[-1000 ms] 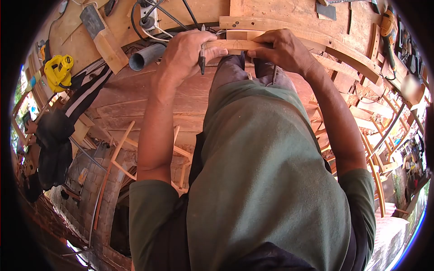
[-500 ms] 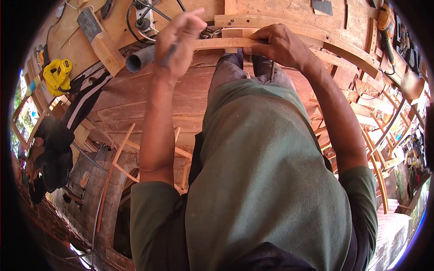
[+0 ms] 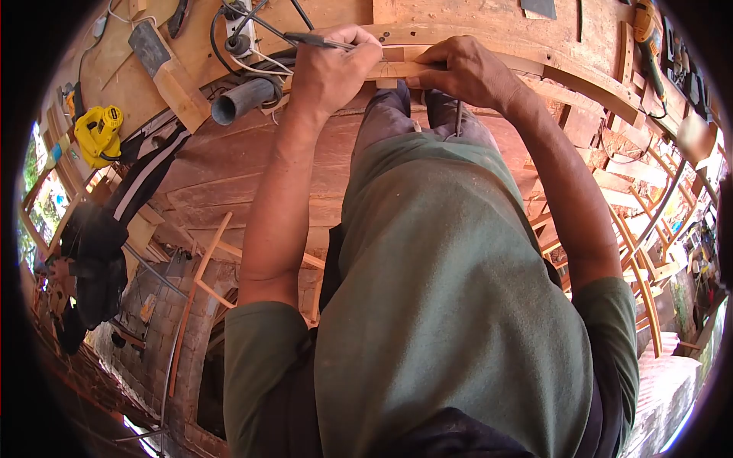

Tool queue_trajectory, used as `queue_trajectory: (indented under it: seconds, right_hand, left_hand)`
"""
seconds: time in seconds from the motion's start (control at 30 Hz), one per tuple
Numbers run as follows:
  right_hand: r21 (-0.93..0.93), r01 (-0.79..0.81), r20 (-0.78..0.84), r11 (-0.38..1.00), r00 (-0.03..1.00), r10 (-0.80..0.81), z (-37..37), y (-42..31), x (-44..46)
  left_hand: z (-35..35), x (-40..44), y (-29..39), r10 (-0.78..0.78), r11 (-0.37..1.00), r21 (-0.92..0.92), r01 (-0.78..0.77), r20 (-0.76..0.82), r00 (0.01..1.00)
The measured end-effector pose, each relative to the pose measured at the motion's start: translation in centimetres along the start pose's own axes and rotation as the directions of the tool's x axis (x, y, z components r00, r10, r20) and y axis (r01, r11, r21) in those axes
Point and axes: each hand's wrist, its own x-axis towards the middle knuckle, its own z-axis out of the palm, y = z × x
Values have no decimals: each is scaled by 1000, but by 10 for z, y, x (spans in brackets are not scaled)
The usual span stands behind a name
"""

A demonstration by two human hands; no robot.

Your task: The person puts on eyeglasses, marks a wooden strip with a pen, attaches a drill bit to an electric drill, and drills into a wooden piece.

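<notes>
My left hand [image 3: 334, 67] is closed around a dark pen-like tool [image 3: 314, 40], which lies crosswise along the top of the fingers. Its exact kind cannot be made out. My right hand [image 3: 475, 75] pinches a narrow wooden strip [image 3: 391, 70] between thumb and fingers at the bench edge. Faint drawn lines show on the strip between the two hands. Behind it, a small wooden block [image 3: 394, 53] sits against a longer curved board [image 3: 443, 38]. My left fingertips are close to the strip's left part; whether they touch it is hidden.
A grey metal pipe [image 3: 235, 104] juts out left of my hand, beside cables and a power strip [image 3: 239, 27]. A yellow power tool [image 3: 98, 133] lies far left, and an orange drill [image 3: 647, 34] far right. Wooden frames [image 3: 645, 282] stand below right.
My left hand has moved right and turned, from raised with extended fingers to closed fingers near the strip. The pen-like tool now points across the hand. My right hand stays on the strip.
</notes>
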Motion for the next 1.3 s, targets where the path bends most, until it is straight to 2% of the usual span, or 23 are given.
queue_trajectory:
  seconds: [0.13, 0.23, 0.33, 0.53, 0.63, 0.73, 0.93, 1.03, 1.13, 1.3]
  right_hand:
    - [-12, -67, 40, 998, 997, 68, -1, -3, 1]
    - [-14, -21, -27, 1000, 999, 21, 3, 4, -1]
    - [6, -66, 2, 998, 998, 66, 3, 3, 0]
    - [-58, 39, 10, 998, 999, -39, -1, -3, -2]
    - [-61, -48, 58, 997, 997, 51, -3, -4, 1]
    - [-71, 25, 20, 997, 1000, -24, -2, -4, -1]
    - [-52, -20, 14, 998, 1000, 21, -3, -4, 0]
    - [-122, 86, 4, 989, 996, -86, -2, -2, -1]
    - [-59, -97, 47, 994, 994, 100, -2, -7, 1]
    - [-121, 72, -8, 990, 997, -74, -1, -3, -2]
  left_hand:
    - [3, 3, -4, 18, 998, 63, -17, -17, 1000]
    - [5, 7, -8, 42, 997, 64, -40, -21, 999]
    - [4, 7, -7, 35, 997, 62, -34, -16, 999]
    - [4, 7, -9, 24, 997, 72, -23, -2, 1000]
    - [4, 6, -9, 22, 997, 71, -22, -5, 1000]
    - [3, 6, -8, 35, 995, 93, -34, -4, 999]
    - [5, 9, -12, 47, 994, 98, -46, -14, 999]
    - [5, 8, -12, 51, 994, 96, -49, -16, 999]
    - [4, 7, -10, 34, 994, 107, -34, 3, 999]
    - [4, 6, -11, 26, 995, 94, -24, -22, 999]
